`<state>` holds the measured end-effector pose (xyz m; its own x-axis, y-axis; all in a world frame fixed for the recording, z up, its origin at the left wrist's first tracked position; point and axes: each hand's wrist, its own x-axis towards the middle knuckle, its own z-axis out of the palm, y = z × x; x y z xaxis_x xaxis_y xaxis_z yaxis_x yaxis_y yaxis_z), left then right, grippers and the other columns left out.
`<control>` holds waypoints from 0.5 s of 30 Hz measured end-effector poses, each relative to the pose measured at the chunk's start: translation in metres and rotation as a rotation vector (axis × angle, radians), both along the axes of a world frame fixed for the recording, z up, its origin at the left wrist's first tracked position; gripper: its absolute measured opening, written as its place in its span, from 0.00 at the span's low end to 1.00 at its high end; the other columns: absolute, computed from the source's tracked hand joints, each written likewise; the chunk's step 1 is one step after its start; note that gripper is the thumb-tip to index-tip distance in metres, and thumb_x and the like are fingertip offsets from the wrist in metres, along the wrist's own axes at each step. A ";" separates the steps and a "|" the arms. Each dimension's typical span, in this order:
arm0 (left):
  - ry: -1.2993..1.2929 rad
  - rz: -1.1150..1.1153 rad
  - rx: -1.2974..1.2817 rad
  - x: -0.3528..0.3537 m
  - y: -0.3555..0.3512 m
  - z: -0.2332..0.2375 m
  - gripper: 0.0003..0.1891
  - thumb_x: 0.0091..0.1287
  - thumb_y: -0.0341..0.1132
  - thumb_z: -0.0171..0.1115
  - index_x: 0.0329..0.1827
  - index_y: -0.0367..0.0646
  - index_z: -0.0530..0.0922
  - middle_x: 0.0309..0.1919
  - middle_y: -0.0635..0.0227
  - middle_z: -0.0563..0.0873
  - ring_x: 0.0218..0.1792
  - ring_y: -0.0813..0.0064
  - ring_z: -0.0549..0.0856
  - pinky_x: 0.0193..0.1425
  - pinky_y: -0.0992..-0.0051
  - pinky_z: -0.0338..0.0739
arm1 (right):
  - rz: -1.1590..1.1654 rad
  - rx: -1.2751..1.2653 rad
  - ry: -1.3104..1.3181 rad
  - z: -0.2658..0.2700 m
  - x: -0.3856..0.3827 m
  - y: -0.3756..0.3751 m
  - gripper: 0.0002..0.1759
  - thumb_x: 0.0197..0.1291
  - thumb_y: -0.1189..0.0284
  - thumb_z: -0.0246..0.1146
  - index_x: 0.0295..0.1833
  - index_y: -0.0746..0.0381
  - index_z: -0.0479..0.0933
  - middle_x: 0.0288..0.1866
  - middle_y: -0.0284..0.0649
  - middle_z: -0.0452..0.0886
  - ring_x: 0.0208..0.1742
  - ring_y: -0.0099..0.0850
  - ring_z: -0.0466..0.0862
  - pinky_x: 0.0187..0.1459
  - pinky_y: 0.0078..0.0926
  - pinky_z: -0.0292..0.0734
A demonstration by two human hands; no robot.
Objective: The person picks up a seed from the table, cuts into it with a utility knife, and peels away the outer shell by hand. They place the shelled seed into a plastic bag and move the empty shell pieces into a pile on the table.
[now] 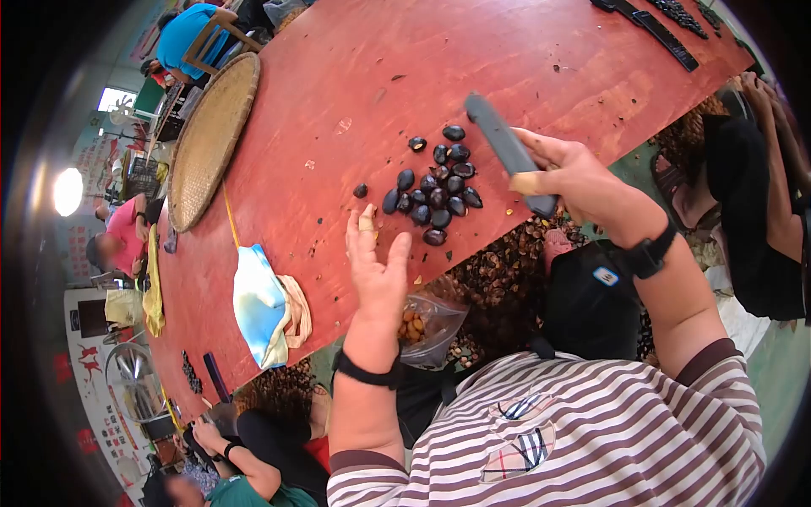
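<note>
My right hand (574, 173) is closed around a dark grey bar-shaped tool (498, 131), held slantwise over the red table (405, 76); its exact kind I cannot make out. A pile of several shiny black nuts or seeds (438, 196) lies on the tabletop between my hands. My left hand (374, 262) is open just left of the pile, thumb and fingers apart. One finger has a pale wrapping. A single dark nut (361, 191) sits near its fingertips. Below, a clear plastic bag (439, 325) holds orange-yellow kernels (412, 327).
A woven tray (215, 144) leans at the table's far left edge. A blue and white cloth bag (258, 304) lies left. Broken shells (498, 275) cover the floor below. Seated people are nearby: a person in green (253, 490) and one in black (748, 220).
</note>
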<state>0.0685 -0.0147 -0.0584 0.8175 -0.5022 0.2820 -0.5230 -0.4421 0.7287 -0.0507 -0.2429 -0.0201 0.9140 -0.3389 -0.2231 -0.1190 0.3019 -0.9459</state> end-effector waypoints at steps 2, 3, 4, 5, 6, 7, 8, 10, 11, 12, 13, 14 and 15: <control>0.203 -0.029 -0.066 0.003 0.022 -0.005 0.22 0.53 0.31 0.61 0.52 0.39 0.70 0.53 0.57 0.69 0.55 0.65 0.68 0.57 0.70 0.62 | -0.081 0.107 -0.026 0.001 -0.015 0.003 0.24 0.48 0.78 0.60 0.53 0.68 0.67 0.34 0.33 0.76 0.33 0.21 0.75 0.36 0.16 0.71; 0.305 -0.046 -0.102 0.002 0.026 -0.003 0.19 0.54 0.29 0.60 0.50 0.38 0.72 0.51 0.58 0.71 0.53 0.67 0.70 0.55 0.72 0.64 | -0.065 0.155 0.001 -0.001 -0.019 0.001 0.24 0.48 0.78 0.60 0.54 0.68 0.67 0.34 0.33 0.76 0.33 0.21 0.75 0.36 0.16 0.72; 0.421 0.007 -0.213 -0.004 0.025 -0.003 0.13 0.54 0.25 0.58 0.44 0.36 0.75 0.41 0.63 0.78 0.44 0.76 0.76 0.49 0.78 0.70 | -0.050 0.205 0.029 -0.004 -0.023 -0.001 0.24 0.49 0.78 0.59 0.55 0.68 0.66 0.35 0.33 0.76 0.33 0.21 0.75 0.37 0.16 0.72; 0.475 0.016 -0.180 -0.009 0.024 -0.001 0.13 0.54 0.24 0.59 0.44 0.36 0.75 0.39 0.65 0.79 0.41 0.77 0.77 0.47 0.78 0.71 | -0.036 0.254 0.056 -0.007 -0.027 -0.001 0.24 0.49 0.78 0.59 0.55 0.68 0.66 0.35 0.34 0.76 0.33 0.21 0.76 0.37 0.15 0.72; 0.529 0.022 -0.147 -0.013 0.021 0.004 0.13 0.54 0.24 0.59 0.44 0.36 0.76 0.37 0.66 0.79 0.39 0.78 0.77 0.45 0.79 0.72 | -0.028 0.195 0.066 -0.010 -0.028 -0.002 0.24 0.50 0.77 0.59 0.55 0.68 0.66 0.35 0.34 0.76 0.33 0.21 0.76 0.36 0.16 0.72; 0.584 0.026 -0.115 -0.017 0.016 0.008 0.13 0.54 0.24 0.59 0.44 0.36 0.76 0.35 0.67 0.80 0.36 0.79 0.78 0.43 0.80 0.72 | -0.021 0.135 0.076 -0.014 -0.027 -0.004 0.24 0.50 0.76 0.59 0.55 0.68 0.66 0.34 0.34 0.76 0.33 0.21 0.76 0.36 0.17 0.72; 0.598 0.047 -0.161 -0.021 0.009 0.009 0.14 0.53 0.27 0.62 0.43 0.35 0.76 0.30 0.69 0.81 0.31 0.81 0.79 0.39 0.81 0.74 | -0.016 0.074 0.086 -0.017 -0.026 -0.006 0.24 0.50 0.76 0.59 0.54 0.68 0.67 0.34 0.33 0.76 0.33 0.21 0.76 0.35 0.17 0.72; 0.555 0.044 -0.054 -0.021 0.001 0.009 0.14 0.52 0.27 0.62 0.43 0.35 0.76 0.32 0.70 0.81 0.33 0.83 0.78 0.39 0.83 0.73 | -0.056 -0.118 0.156 -0.025 -0.023 -0.011 0.23 0.49 0.76 0.60 0.53 0.67 0.68 0.34 0.33 0.77 0.33 0.20 0.75 0.35 0.19 0.72; 0.532 0.042 -0.002 -0.020 -0.003 0.009 0.14 0.52 0.27 0.63 0.43 0.34 0.76 0.33 0.70 0.80 0.34 0.84 0.78 0.40 0.85 0.72 | -0.076 -0.214 0.190 -0.028 -0.021 -0.015 0.22 0.48 0.76 0.61 0.52 0.66 0.69 0.33 0.33 0.77 0.33 0.20 0.75 0.34 0.20 0.71; 0.512 0.028 0.002 -0.019 -0.006 0.007 0.15 0.51 0.28 0.64 0.42 0.34 0.76 0.33 0.69 0.81 0.34 0.84 0.78 0.39 0.84 0.72 | -0.066 -0.361 0.205 -0.030 -0.019 -0.018 0.22 0.48 0.74 0.61 0.52 0.65 0.69 0.33 0.35 0.78 0.33 0.22 0.76 0.35 0.22 0.71; 0.493 0.016 0.007 -0.017 -0.008 0.002 0.16 0.50 0.30 0.65 0.42 0.34 0.76 0.33 0.69 0.81 0.33 0.83 0.78 0.39 0.84 0.72 | -0.055 -0.506 0.220 -0.032 -0.018 -0.021 0.23 0.48 0.72 0.61 0.52 0.64 0.69 0.33 0.36 0.78 0.33 0.24 0.76 0.35 0.25 0.71; 0.472 0.003 0.012 -0.015 -0.011 -0.002 0.17 0.49 0.31 0.66 0.42 0.34 0.77 0.33 0.69 0.81 0.33 0.83 0.78 0.38 0.83 0.73 | -0.045 -0.651 0.234 -0.032 -0.017 -0.023 0.23 0.48 0.70 0.62 0.52 0.62 0.69 0.33 0.37 0.78 0.32 0.26 0.77 0.35 0.27 0.71; 0.362 -0.014 0.087 -0.013 -0.014 -0.002 0.18 0.48 0.33 0.67 0.42 0.34 0.77 0.33 0.68 0.81 0.32 0.82 0.78 0.37 0.83 0.73 | -0.020 -0.766 0.290 -0.031 -0.015 -0.025 0.24 0.48 0.67 0.61 0.52 0.61 0.69 0.33 0.39 0.78 0.33 0.29 0.77 0.36 0.29 0.71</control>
<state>0.0550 -0.0287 -0.0603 0.8494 -0.5233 -0.0681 -0.2447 -0.5048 0.8278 -0.0657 -0.2681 -0.0510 0.8476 -0.5091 -0.1497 -0.3921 -0.4108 -0.8231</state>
